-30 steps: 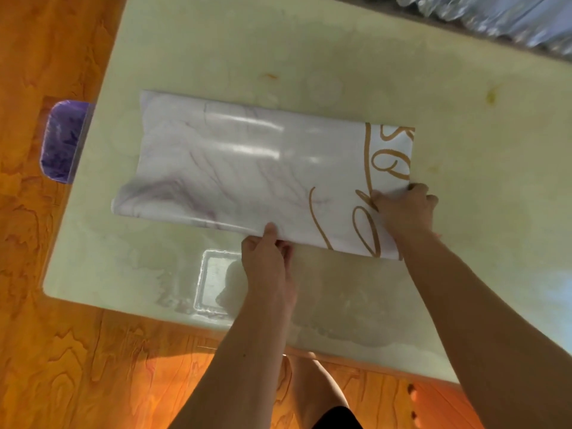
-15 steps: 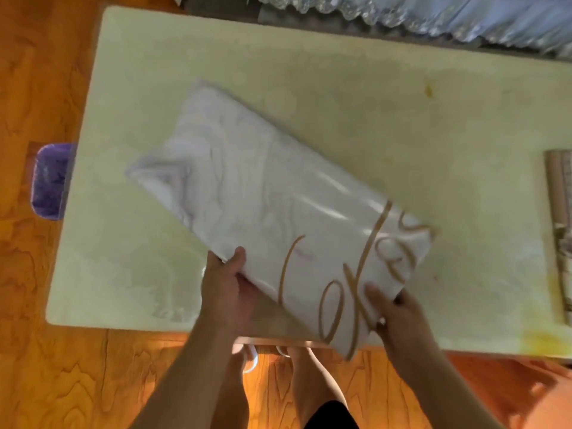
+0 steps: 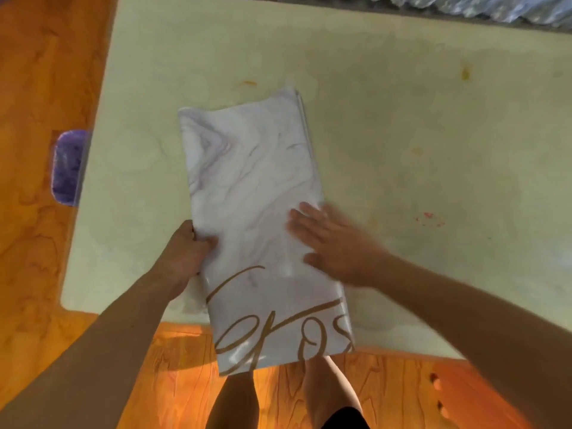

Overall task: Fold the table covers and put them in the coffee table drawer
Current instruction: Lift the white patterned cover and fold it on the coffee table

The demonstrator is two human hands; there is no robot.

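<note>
Table cover (image 3: 247, 193) is lying folded into a narrow strip on the tabletop (image 3: 402, 150), near end overhanging. Left hand (image 3: 185, 255) is pinching its edge; right hand (image 3: 334, 243) is pressing flat, open. Further folding and drawer stowage are remaining.

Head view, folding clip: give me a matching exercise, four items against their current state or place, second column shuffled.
Items
1. table cover
2. left hand
3. right hand
4. purple container

States
A. flat on the cover, palm down
B. on the floor beside the table's left edge
C. folded, near end overhanging the table edge
D. grip on the cover's left edge

Pairs: 1-C, 2-D, 3-A, 4-B
</note>
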